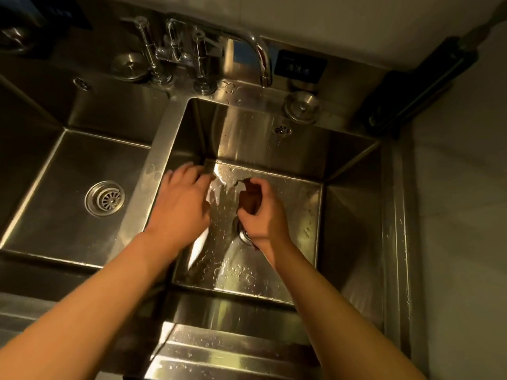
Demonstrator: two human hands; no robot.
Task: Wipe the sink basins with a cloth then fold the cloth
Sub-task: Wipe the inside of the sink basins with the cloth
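Two bare forearms reach down into the right basin (274, 149), a deep square tub of brushed stainless steel with sharp folded corners and a flat floor beaded and streaked with water. The right hand (260, 212) is curled into a loose fist around a small bunched wad of brownish cloth (248, 197), which looks soft and crumpled, with a ragged tip poking out above the thumb; the cloth sits just above that basin's drain (244, 234), a round metal ring mostly hidden under the wrist. The left hand (183, 198) is spread flat with fingers apart, holding nothing, over the basin's left side beside the steel divider; its fingertips are blurred, and I cannot tell whether the palm touches the metal. Left of the right basin lies the left basin (55, 187), the same dull steel, drier, with a circular slotted strainer (105, 198) in its floor. Behind the right basin, on the back ledge, stands a chrome faucet (258, 53) with a curved spout reaching over it, and two upright cylindrical valve stems beside it. A round domed metal plug (301, 106) rests on the ledge at the basin's rear right corner, and a small perforated overflow disc (282, 130) is set into its back wall.
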